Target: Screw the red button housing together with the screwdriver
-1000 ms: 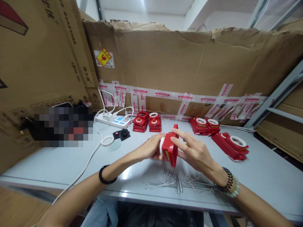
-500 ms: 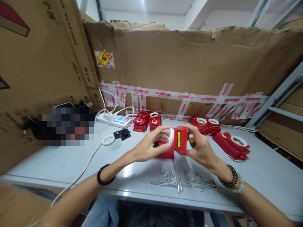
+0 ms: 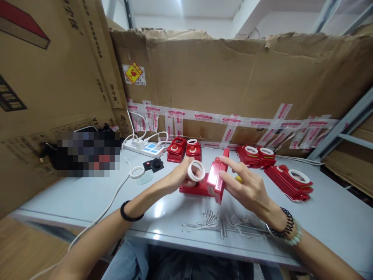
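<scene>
My left hand is closed on a white ring, whose open face points toward me. My right hand grips a red housing cover by its flanged side, fingertips on the edge. The cover stands on its side, just right of the ring and apart from it. Behind and below both lies a red housing base on the table, partly hidden by my left hand and the cover. A small yellow piece shows behind my right fingers; what it belongs to is hidden.
Metal screws and rods lie near the front edge. Red housings with white rings stand at the back right, and a longer one lies nearer. A power strip, black parts and another white ring are on the left.
The white ring has come away from the red cover and moved left in my left hand. The cover has been turned, so its yellow label no longer shows.
</scene>
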`<state>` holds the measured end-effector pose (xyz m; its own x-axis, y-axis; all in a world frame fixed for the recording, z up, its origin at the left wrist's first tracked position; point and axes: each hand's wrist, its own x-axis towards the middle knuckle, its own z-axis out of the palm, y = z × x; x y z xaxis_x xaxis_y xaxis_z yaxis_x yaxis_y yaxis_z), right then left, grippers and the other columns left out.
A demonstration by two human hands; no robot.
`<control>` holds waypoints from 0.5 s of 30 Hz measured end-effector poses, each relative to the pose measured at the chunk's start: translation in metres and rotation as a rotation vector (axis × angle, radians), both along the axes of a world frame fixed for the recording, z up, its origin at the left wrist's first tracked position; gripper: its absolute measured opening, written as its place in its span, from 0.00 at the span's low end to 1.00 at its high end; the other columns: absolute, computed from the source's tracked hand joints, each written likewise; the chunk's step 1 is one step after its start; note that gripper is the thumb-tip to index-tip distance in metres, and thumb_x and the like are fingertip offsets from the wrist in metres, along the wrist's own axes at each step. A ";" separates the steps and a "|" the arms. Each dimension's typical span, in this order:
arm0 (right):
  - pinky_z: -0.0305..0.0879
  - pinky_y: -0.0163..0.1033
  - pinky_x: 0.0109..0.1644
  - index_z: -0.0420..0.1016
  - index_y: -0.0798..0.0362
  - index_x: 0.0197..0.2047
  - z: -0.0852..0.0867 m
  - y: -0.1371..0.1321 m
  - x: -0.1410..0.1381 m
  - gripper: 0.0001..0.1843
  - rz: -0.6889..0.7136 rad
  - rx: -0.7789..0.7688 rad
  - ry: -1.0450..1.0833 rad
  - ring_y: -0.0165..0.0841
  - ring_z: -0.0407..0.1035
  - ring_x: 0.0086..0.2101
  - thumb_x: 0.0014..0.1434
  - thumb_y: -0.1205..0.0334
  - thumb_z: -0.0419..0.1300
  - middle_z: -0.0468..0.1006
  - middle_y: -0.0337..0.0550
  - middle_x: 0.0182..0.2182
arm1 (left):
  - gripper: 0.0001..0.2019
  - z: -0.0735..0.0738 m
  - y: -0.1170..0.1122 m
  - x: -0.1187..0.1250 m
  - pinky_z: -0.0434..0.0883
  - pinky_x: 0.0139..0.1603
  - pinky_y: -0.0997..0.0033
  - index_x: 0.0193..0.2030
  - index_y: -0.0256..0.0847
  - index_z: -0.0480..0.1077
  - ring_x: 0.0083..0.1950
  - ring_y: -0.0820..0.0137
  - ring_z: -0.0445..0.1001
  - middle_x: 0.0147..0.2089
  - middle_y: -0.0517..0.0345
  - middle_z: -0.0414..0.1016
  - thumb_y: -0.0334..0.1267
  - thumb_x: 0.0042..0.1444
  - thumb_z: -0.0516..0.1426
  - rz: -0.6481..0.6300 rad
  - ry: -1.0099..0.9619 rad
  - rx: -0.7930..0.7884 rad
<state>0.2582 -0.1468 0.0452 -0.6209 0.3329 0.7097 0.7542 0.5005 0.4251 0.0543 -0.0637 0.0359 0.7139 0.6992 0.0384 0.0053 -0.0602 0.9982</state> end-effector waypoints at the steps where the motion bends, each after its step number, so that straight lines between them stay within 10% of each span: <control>1: 0.70 0.39 0.32 0.58 0.51 0.52 0.001 0.000 0.000 0.25 -0.002 -0.011 0.031 0.37 0.70 0.39 0.53 0.77 0.57 0.68 0.60 0.53 | 0.33 0.004 0.004 -0.008 0.52 0.18 0.76 0.21 0.37 0.60 0.17 0.77 0.54 0.17 0.59 0.59 0.64 0.55 0.33 0.048 0.037 0.087; 7: 0.71 0.38 0.31 0.55 0.52 0.55 0.002 0.006 0.002 0.26 -0.004 -0.155 0.180 0.41 0.70 0.45 0.55 0.70 0.58 0.69 0.58 0.52 | 0.29 0.025 0.043 -0.093 0.64 0.32 0.67 0.29 0.36 0.68 0.33 0.60 0.72 0.28 0.48 0.74 0.62 0.53 0.42 0.700 0.914 0.762; 11: 0.72 0.43 0.41 0.53 0.53 0.59 0.003 0.007 0.003 0.35 -0.014 -0.337 0.311 0.43 0.68 0.48 0.51 0.62 0.63 0.71 0.55 0.51 | 0.27 0.007 0.070 -0.139 0.65 0.42 0.58 0.42 0.35 0.71 0.48 0.48 0.71 0.45 0.38 0.75 0.57 0.50 0.47 0.697 1.422 0.675; 15: 0.70 0.46 0.42 0.55 0.56 0.60 0.013 0.008 0.007 0.39 -0.103 -0.568 0.516 0.42 0.71 0.43 0.50 0.49 0.62 0.74 0.54 0.46 | 0.26 -0.014 0.088 -0.153 0.66 0.43 0.57 0.43 0.38 0.73 0.49 0.48 0.71 0.46 0.41 0.75 0.56 0.46 0.50 0.539 1.484 0.567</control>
